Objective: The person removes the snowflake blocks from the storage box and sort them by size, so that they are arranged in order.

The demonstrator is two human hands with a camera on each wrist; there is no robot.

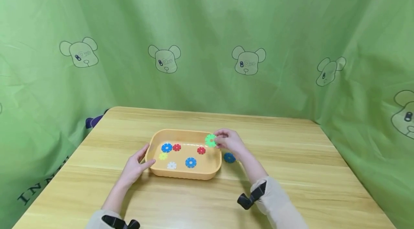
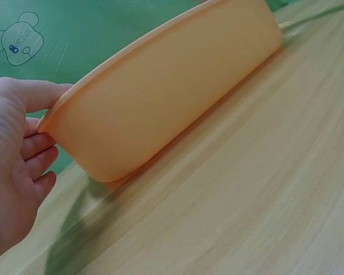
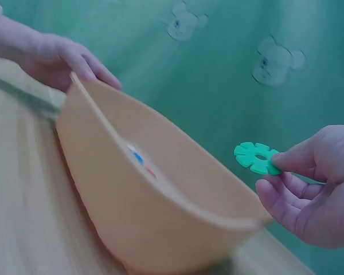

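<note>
A shallow orange plastic basin [image 1: 184, 175] stands on the table. My left hand [image 1: 134, 168] grips its left rim, thumb over the edge and fingers outside, as the left wrist view also shows. Between thumb and fingers of my right hand [image 1: 231, 142] is a green notched disc, a snowflake building piece [image 3: 257, 158], held over the basin's right end. Inside the basin lie blue pieces [image 1: 191, 162], red pieces [image 1: 201, 150], a yellow piece [image 1: 163, 156] and a white piece [image 1: 171, 165], spread flat and apart.
Another blue piece [image 1: 229, 157] lies on the table just right of the basin, under the right wrist, with a bit of yellow beside it. The wooden table [image 1: 291, 157] reaches back to a green curtain [image 1: 207, 88] printed with bear heads.
</note>
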